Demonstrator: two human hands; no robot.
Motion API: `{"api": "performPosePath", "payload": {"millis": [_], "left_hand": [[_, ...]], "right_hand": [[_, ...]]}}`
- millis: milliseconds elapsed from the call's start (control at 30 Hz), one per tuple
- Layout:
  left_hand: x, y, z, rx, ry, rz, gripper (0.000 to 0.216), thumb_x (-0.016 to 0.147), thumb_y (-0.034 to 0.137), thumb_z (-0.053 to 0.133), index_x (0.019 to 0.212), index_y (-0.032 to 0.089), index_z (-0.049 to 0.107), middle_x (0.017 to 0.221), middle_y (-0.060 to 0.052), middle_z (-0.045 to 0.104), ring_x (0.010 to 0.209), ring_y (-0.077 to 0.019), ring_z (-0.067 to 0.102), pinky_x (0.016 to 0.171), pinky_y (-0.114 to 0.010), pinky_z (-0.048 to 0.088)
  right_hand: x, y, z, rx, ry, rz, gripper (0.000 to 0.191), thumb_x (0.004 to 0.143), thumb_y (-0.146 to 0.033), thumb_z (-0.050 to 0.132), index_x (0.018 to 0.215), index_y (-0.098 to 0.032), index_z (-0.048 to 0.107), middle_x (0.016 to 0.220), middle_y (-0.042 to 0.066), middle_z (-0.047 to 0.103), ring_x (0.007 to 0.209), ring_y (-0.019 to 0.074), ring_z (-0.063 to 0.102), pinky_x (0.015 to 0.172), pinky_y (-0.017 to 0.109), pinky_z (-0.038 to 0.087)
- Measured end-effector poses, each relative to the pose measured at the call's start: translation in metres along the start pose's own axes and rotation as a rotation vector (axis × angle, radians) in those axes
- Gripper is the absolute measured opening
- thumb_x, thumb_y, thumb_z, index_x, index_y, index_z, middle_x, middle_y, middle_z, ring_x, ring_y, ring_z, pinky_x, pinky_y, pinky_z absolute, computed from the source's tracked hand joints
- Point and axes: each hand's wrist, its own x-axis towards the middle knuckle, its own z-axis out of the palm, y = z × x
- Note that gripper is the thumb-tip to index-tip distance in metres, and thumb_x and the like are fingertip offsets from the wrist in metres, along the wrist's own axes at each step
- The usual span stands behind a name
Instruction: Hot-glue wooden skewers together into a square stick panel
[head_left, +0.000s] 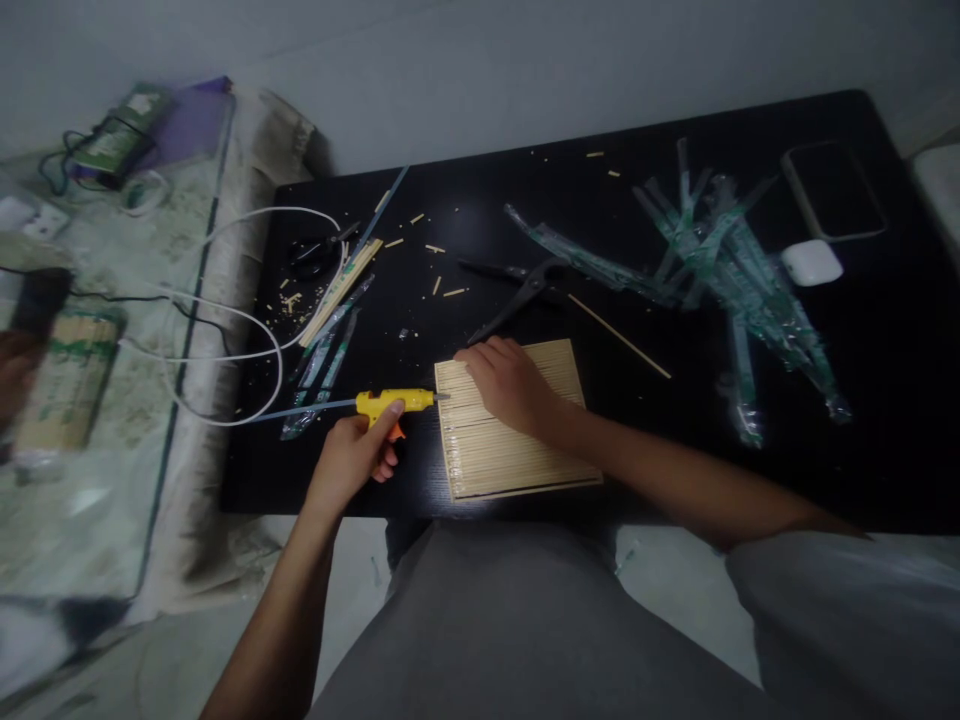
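Observation:
My left hand (352,458) is wrapped round the handle of a yellow glue gun (391,402), whose nozzle points right and touches the left edge of a flat panel of wooden sticks (517,450). On the panel's upper left part my right hand (504,380) lies palm down, fingers curled and pressing on the sticks. The panel rests on a black table (862,400) near its front edge.
Black pliers (517,290) and one loose stick (619,335) lie behind the panel. Several empty green wrappers (735,270), a phone (832,190) and a white case (811,262) sit at the right. Scissors (319,252), loose sticks (341,290) and a white cable (255,330) lie left.

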Motion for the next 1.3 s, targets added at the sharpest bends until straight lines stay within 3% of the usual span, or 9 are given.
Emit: {"api": "performPosePath", "payload": {"millis": [200, 333, 600, 900, 1300], "left_hand": [[-0.027, -0.015, 0.004, 0.037, -0.059, -0.076, 0.067, 0.079, 0.082, 0.066, 0.057, 0.019, 0.06, 0.047, -0.005, 0.063, 0.038, -0.0153, 0.058, 0.041, -0.025, 0.047], [-0.032, -0.021, 0.004, 0.034, -0.068, -0.057, 0.068, 0.078, 0.082, 0.066, 0.054, 0.019, 0.059, 0.046, -0.005, 0.062, 0.037, -0.0152, 0.057, 0.04, -0.025, 0.046], [-0.004, 0.005, 0.007, 0.105, 0.06, 0.039, 0.066, 0.087, 0.077, 0.06, 0.053, 0.02, 0.06, 0.044, -0.006, 0.062, 0.037, -0.0164, 0.059, 0.043, -0.026, 0.049], [0.02, 0.018, 0.003, 0.101, 0.075, 0.063, 0.067, 0.084, 0.083, 0.06, 0.061, 0.019, 0.061, 0.052, -0.006, 0.067, 0.041, -0.0171, 0.062, 0.043, -0.026, 0.05], [-0.031, -0.017, 0.0, 0.098, -0.078, -0.042, 0.068, 0.077, 0.084, 0.065, 0.055, 0.019, 0.059, 0.047, -0.005, 0.064, 0.039, -0.0165, 0.06, 0.043, -0.026, 0.049]], "right_hand": [[0.0, 0.001, 0.001, -0.004, 0.0, -0.002, 0.028, 0.104, -0.007, 0.045, 0.116, -0.013, 0.069, 0.107, 0.011, 0.076, 0.099, 0.0274, 0.058, 0.087, 0.041, 0.04], [0.0, 0.001, 0.002, 0.006, 0.005, -0.005, 0.03, 0.104, -0.006, 0.043, 0.117, -0.013, 0.069, 0.107, 0.011, 0.076, 0.097, 0.0272, 0.057, 0.086, 0.041, 0.04], [-0.001, 0.001, 0.002, 0.008, 0.01, -0.019, 0.029, 0.103, -0.006, 0.044, 0.117, -0.013, 0.069, 0.106, 0.011, 0.075, 0.097, 0.0276, 0.057, 0.087, 0.041, 0.04], [0.0, 0.001, 0.001, -0.01, 0.0, -0.012, 0.029, 0.105, -0.008, 0.043, 0.117, -0.013, 0.069, 0.109, 0.011, 0.075, 0.099, 0.0278, 0.057, 0.087, 0.041, 0.039], [0.0, 0.003, 0.004, -0.028, 0.033, -0.016, 0.028, 0.106, -0.008, 0.043, 0.114, -0.013, 0.07, 0.105, 0.01, 0.076, 0.095, 0.0268, 0.057, 0.085, 0.041, 0.039]]}}
